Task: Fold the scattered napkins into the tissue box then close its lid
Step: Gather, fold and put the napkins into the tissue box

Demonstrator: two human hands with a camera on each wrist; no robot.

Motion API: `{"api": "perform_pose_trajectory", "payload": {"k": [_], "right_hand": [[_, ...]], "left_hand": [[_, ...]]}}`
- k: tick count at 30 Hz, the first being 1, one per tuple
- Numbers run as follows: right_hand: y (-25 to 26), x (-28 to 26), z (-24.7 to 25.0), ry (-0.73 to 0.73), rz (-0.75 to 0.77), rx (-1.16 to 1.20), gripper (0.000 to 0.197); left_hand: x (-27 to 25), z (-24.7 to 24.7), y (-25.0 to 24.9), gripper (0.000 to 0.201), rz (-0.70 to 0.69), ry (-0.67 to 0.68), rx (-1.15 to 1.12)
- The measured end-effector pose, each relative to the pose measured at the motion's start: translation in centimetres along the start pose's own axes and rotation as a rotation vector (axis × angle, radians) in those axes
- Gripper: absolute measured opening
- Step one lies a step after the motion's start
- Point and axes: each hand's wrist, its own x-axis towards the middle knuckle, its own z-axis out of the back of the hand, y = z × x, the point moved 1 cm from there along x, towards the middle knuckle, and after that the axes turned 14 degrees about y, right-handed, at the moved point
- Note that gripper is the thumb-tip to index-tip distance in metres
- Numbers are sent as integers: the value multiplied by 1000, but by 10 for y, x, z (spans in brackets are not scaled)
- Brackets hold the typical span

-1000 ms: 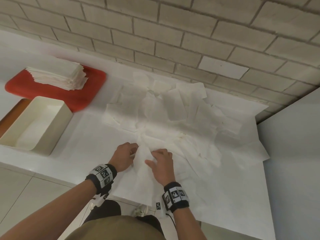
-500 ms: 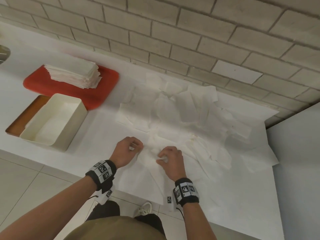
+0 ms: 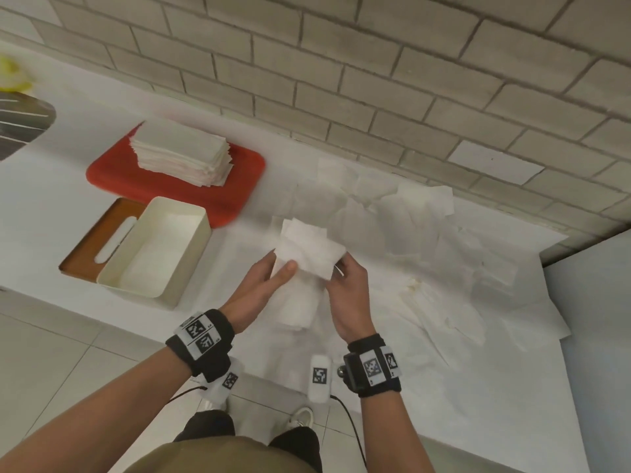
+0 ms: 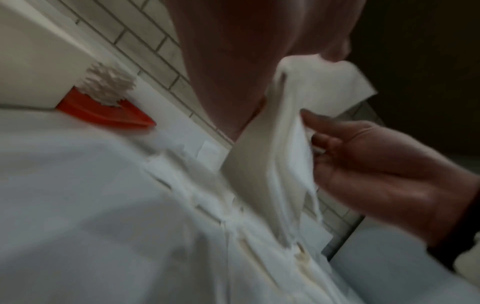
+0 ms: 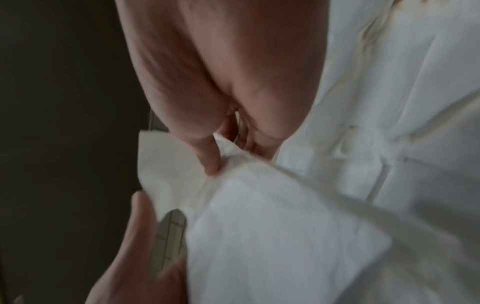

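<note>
Left wrist view motion-blurred: scattered napkins (image 4: 233, 226) smear together, single sheets not separable. Left hand (image 4: 233, 51) there is only a palm blob, fingertips hidden behind held napkin (image 4: 298, 107). Right wrist view blurred too; right hand (image 5: 221, 82) fingertips buried in the napkin fold. Head view: yellow object (image 3: 12, 75) and dark striped object (image 3: 20, 124) cut off at left edge, unidentifiable. Wooden lid (image 3: 99, 240) partly hidden behind tissue box (image 3: 155, 247).
</note>
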Motion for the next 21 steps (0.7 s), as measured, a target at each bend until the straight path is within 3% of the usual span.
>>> {"api": "perform_pose_trajectory", "payload": {"k": [2,5,7,10,12,16,18,21], "right_hand": [[-2,11,-28,-33,-27,34,12],[-11,25,-74,-104,-53,39,16],[-12,31,-106,-126,-42,20,7],[-11,29,-149,-120,-42,-75,47],[-15,23,-177,-13,-30,-131,53],[-28,34,-229,115,-35,-419,26],[-32,50,-254,139,-131,-489,19],[-38,73,-282,261,-398,-573,27]], "left_hand": [[-1,15,-17,43,-11,-59,-43],[-9,53,-22,47,6,-97,1],[-17,80,-20,49,15,-112,66],[-32,123,-28,54,20,-206,177],[-39,157,-40,53,10,-271,228],[-50,224,-61,55,66,-351,445],[-53,245,-67,59,97,-392,584],[-53,268,-66,58,102,-402,925]]}}
